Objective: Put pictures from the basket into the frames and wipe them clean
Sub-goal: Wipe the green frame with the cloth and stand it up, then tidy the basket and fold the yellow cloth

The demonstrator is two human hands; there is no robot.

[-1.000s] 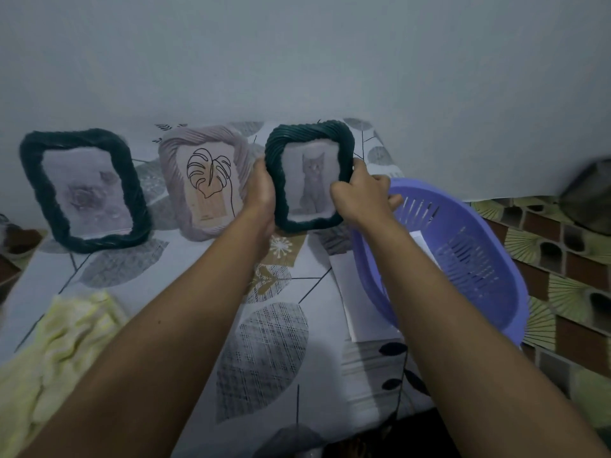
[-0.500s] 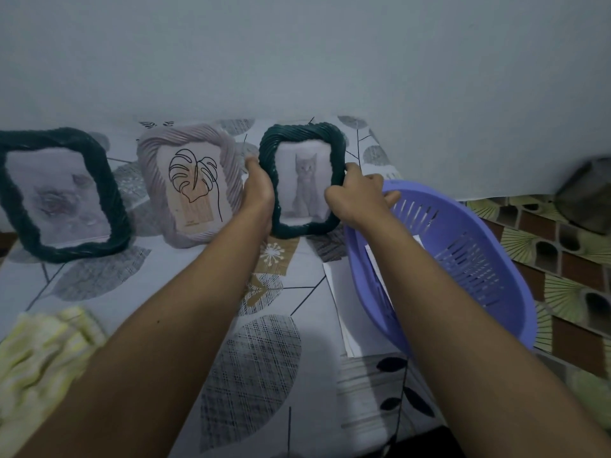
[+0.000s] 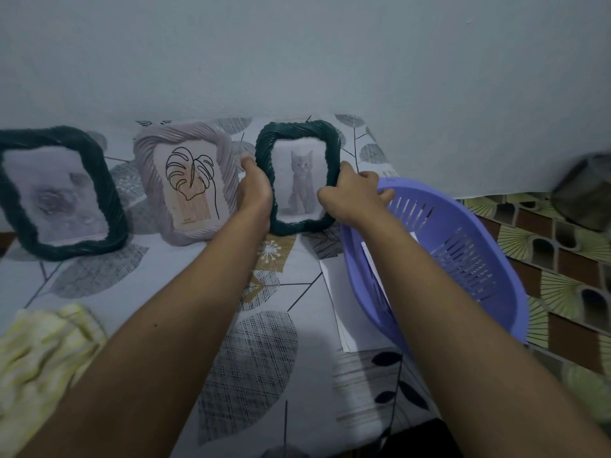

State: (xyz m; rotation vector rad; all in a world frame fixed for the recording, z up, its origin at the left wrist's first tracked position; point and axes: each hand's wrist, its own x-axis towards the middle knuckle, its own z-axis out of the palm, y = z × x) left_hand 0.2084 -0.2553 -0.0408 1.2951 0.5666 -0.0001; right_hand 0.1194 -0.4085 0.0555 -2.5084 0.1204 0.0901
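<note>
Home room, leaf-print tablecloth [image 3: 251, 358], plain wall [image 3: 297, 54], patterned floor tiles [image 3: 545, 246], plastic basket [image 3: 489, 292]

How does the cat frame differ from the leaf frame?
The cat frame is dark green; the leaf frame is pale lilac. The cat frame shows a grey kitten, the leaf frame a line-drawn leaf. The left hand and right hand grip the cat frame; neither grips the leaf frame. Both have twisted rope-like rims.

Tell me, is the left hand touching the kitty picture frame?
Touching. The head view shows the left hand curled round the left side of the dark green kitty frame, with no gap.
</note>
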